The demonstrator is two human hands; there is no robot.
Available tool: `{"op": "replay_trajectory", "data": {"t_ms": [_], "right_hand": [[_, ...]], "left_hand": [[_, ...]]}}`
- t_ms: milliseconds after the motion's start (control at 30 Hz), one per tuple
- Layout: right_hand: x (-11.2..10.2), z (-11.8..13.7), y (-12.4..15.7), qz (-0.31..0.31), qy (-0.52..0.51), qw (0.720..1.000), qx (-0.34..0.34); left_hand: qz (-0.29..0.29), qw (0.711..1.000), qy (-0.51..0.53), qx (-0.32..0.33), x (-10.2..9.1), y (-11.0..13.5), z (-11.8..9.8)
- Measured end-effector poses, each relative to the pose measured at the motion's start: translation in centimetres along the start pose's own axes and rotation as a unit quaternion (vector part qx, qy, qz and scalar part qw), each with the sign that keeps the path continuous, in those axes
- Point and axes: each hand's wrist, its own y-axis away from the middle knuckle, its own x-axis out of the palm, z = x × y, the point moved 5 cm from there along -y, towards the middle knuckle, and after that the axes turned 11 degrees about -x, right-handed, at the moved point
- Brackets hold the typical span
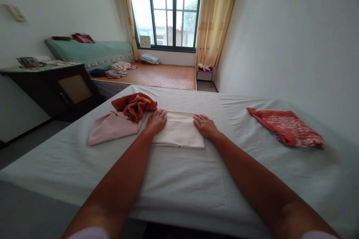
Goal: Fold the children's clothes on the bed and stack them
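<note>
A cream-white cloth (179, 130), folded into a flat rectangle, lies on the white bed sheet in front of me. My left hand (157, 120) rests flat on its left edge, fingers stretched out. On the opposite edge lies my right hand (205, 125), also flat with fingers extended. Just left of my left hand are a crumpled rust-orange cloth (136, 106) and, partly under it, a pale pink cloth (114, 127). What kind of garments or cloths these are, I cannot tell.
A red patterned cloth bundle (291, 127) lies at the right on the white-sheeted bed (190, 183). Beyond stands a second bed with a brown mat (165, 74) and several clothes. A dark cabinet (70, 89) is at left, a small stool (205, 70) near the curtain.
</note>
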Motion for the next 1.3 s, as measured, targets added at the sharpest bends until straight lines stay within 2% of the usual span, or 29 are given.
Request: {"op": "replay_trajectory", "data": {"t_ms": [67, 167, 267, 333, 433, 533, 633, 733, 800, 867, 933, 1033, 1167, 1300], "right_hand": [[0.0, -1.3, 0.1, -0.013, 0.004, 0.999, 0.05], [-0.2, -1.9, 0.4, -0.041, -0.008, 0.993, 0.107], [-0.1, -1.4, 0.2, -0.08, -0.093, 0.988, 0.091], [-0.2, -1.2, -0.1, -0.128, -0.204, 0.968, 0.071], [-0.2, -1.6, -0.2, -0.195, -0.364, 0.905, 0.1], [0.0, -1.9, 0.1, -0.206, -0.495, 0.826, 0.172], [0.3, -1.0, 0.4, -0.153, -0.617, 0.743, 0.212], [0.3, 0.8, 0.5, -0.076, -0.686, 0.698, 0.189], [0.4, 1.7, 0.6, -0.047, -0.701, 0.688, 0.18], [0.5, 2.3, 0.8, -0.036, -0.699, 0.691, 0.18], [0.4, 2.6, 0.9, -0.042, -0.696, 0.695, 0.177], [-0.5, 2.4, 0.8, -0.082, -0.69, 0.7, 0.165], [-3.4, 0.4, 0.9, -0.153, -0.675, 0.706, 0.152], [-6.7, -3.3, 2.7, -0.21, -0.638, 0.717, 0.187]], "left_hand": [[0.002, 1.0, 0.001, -0.001, 0.0, 0.0, 0.1], [0.003, 1.0, -0.001, -0.001, 0.1, -0.1, 0.1], [0.001, 1.0, -0.009, 0.004, 0.1, -0.2, 0.1], [-0.002, 1.0, -0.012, 0.004, 0.2, -0.2, 0.1], [-0.002, 1.0, -0.011, 0.002, 0.2, -0.3, 0.1], [0.005, 1.0, -0.005, -0.002, 0.3, -0.3, 0.2], [0.009, 1.0, 0.0, -0.013, 0.2, -0.3, 0.3], [0.006, 1.0, 0.004, -0.012, 0.2, -0.3, 0.3], [0.006, 1.0, 0.004, -0.005, 0.2, -0.3, 0.2], [0.006, 1.0, 0.006, 0.001, 0.2, -0.4, 0.2], [0.006, 1.0, 0.012, 0.002, 0.2, -0.5, 0.3], [-0.001, 0.999, 0.034, 0.019, -0.2, -0.5, 0.3], [-0.017, 0.998, 0.057, 0.035, -1.2, -0.3, 0.2], [-0.032, 0.998, 0.043, 0.025, -1.6, -0.1, 0.0]]}}
